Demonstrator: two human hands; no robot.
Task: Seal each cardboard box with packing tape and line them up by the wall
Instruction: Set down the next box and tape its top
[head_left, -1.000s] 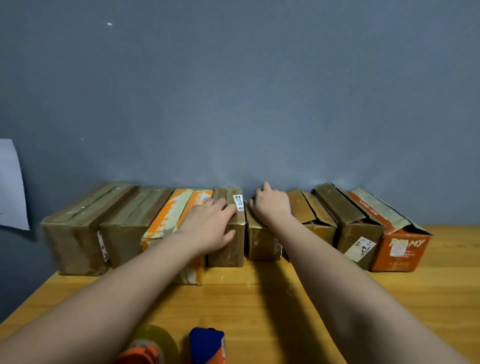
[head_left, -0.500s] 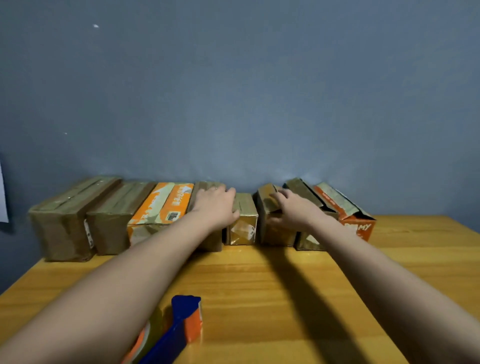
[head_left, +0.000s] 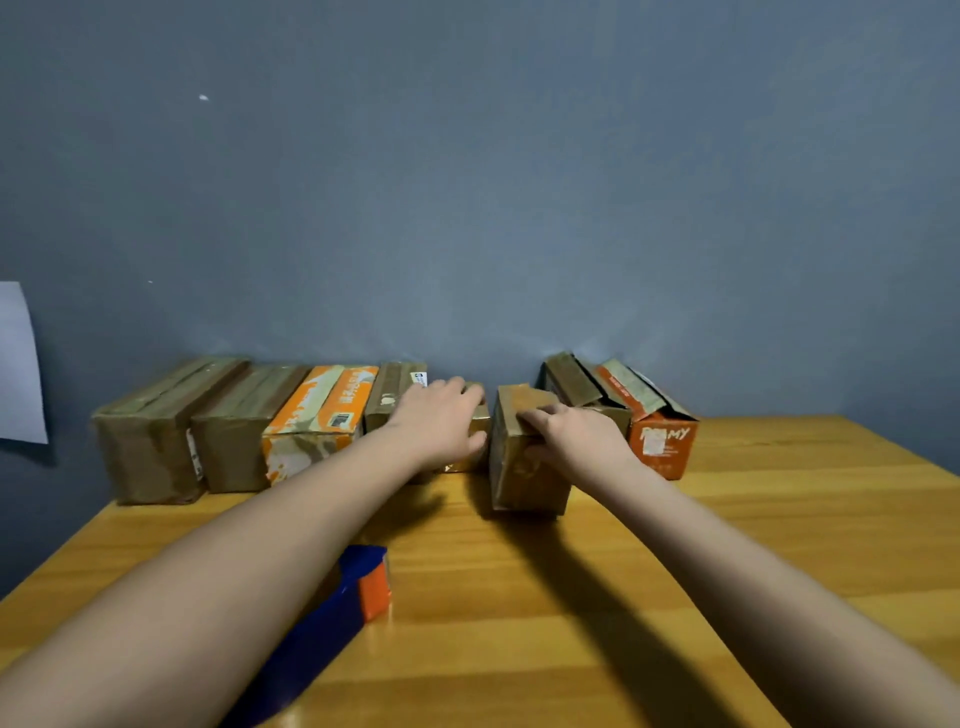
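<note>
A row of taped cardboard boxes stands against the blue-grey wall. From the left: two brown boxes (head_left: 150, 431), an orange-and-white box (head_left: 317, 415), a narrow brown box (head_left: 387, 400) and a small brown box (head_left: 475, 436). My left hand (head_left: 439, 421) lies flat over the narrow and the small box. My right hand (head_left: 571, 436) grips the top front of a brown box (head_left: 519, 467) that sits forward of the row. Behind it stand a brown box (head_left: 569, 384) with raised flaps and an orange box (head_left: 662, 441).
A blue and orange tape dispenser (head_left: 353, 587) lies on the wooden table (head_left: 779, 545) near my left forearm. A white sheet of paper (head_left: 18, 364) hangs on the wall at the far left. The table's left edge runs close to the leftmost box.
My right hand has closed on the brown box and drawn it forward, out of the row. My left hand has shifted right onto the small box. The camera view has moved.
</note>
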